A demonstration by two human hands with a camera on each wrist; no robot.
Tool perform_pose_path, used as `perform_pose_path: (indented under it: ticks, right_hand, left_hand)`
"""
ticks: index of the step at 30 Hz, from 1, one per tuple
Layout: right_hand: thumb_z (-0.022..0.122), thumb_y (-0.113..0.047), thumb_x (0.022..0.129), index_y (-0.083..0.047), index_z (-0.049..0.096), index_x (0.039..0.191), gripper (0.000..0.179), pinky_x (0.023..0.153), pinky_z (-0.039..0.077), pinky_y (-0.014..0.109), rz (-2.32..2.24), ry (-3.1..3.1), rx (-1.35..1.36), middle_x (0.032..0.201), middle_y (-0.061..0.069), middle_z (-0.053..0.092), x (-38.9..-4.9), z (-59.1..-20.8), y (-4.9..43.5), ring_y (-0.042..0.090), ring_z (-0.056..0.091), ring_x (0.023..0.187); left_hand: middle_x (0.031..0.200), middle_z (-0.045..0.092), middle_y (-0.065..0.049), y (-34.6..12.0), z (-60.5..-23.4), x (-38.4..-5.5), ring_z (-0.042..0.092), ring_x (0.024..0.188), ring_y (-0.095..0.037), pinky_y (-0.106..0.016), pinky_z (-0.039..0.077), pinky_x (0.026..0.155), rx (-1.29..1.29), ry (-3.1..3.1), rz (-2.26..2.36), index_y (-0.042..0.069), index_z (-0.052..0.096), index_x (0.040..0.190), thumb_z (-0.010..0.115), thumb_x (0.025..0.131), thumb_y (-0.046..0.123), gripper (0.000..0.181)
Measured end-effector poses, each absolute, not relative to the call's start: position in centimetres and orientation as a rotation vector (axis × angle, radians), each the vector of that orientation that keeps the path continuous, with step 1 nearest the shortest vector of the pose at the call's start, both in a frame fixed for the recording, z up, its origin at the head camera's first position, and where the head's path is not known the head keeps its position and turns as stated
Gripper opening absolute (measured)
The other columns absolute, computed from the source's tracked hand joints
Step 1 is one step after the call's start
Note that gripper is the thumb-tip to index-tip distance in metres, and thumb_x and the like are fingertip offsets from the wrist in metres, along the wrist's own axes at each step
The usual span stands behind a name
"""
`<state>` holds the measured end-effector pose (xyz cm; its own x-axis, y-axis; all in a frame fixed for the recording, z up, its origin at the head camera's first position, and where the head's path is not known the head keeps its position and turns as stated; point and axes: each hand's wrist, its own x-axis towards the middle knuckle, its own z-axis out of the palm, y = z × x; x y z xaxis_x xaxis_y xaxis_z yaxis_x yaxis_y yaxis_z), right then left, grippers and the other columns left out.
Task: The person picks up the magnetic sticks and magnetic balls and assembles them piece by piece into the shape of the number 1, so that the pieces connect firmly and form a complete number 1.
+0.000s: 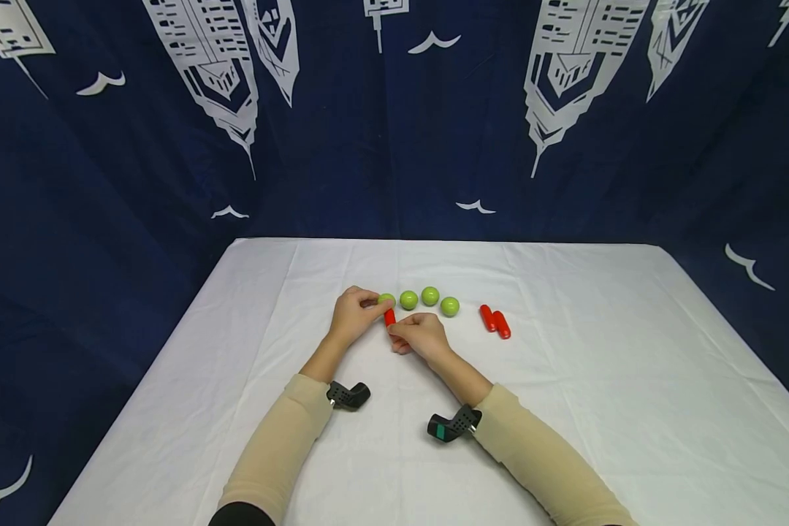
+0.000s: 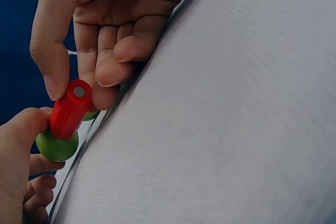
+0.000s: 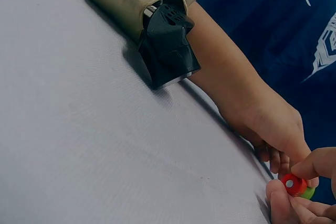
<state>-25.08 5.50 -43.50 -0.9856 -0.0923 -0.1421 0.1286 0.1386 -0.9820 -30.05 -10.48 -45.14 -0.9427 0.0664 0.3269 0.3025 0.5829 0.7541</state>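
In the head view my left hand (image 1: 353,315) pinches a green ball (image 1: 386,298) between thumb and fingers, at the left end of a row of green balls. Thumb and fingertips of my right hand (image 1: 423,334) hold a short red rod (image 1: 389,317) just below that ball. Seen from the left wrist, the ribbed red rod (image 2: 69,111) has a round silver spot on its near end, and its far end meets the green ball (image 2: 58,148). The right wrist view shows the red rod (image 3: 294,184) end-on, partly covering the green ball (image 3: 308,193).
More green balls (image 1: 430,296) lie just right of my left hand. Two red rods (image 1: 495,322) lie side by side farther right on the white tablecloth (image 1: 598,351). A dark blue patterned curtain (image 1: 394,146) hangs behind the table.
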Motion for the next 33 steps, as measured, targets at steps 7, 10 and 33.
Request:
perform_pose_path:
  ticks: [7,10,33]
  right_hand:
    - [0.069,-0.008,0.086,0.009,0.068,0.088,0.016,0.048,0.053,0.021,-1.906,2.277,0.05,0.062,0.008,0.065,-25.1,-43.3,5.5,0.01,0.061,0.049]
    - [0.07,-0.009,0.086,0.008,0.068,0.087,0.017,0.048,0.053,0.021,-1.899,2.278,0.054,0.066,0.008,0.067,-25.2,-43.3,5.5,0.01,0.061,0.049]
    - [0.069,-0.008,0.086,0.008,0.067,0.09,0.017,0.046,0.052,0.021,-1.919,2.26,0.048,0.067,0.008,0.066,-25.1,-43.7,5.5,0.009,0.059,0.047]
  left_hand:
    - [0.098,0.057,-0.01,-10.4,-45.2,-30.2,0.055,0.091,-0.024,-0.036,0.046,0.082,-0.317,-2.605,-1.244,0.0,0.074,0.099,0.077,0.084,0.034,0.038]
    - [0.099,0.057,-0.01,-10.4,-45.1,-30.2,0.054,0.091,-0.024,-0.037,0.045,0.082,-0.316,-2.632,-1.223,0.0,0.074,0.102,0.076,0.085,0.036,0.039]
    - [0.062,0.065,-0.003,-10.0,-43.3,-27.0,0.058,0.049,-0.004,-0.016,0.05,0.051,0.152,-2.584,-1.813,-0.006,0.068,0.084,0.064,0.091,0.014,0.021]
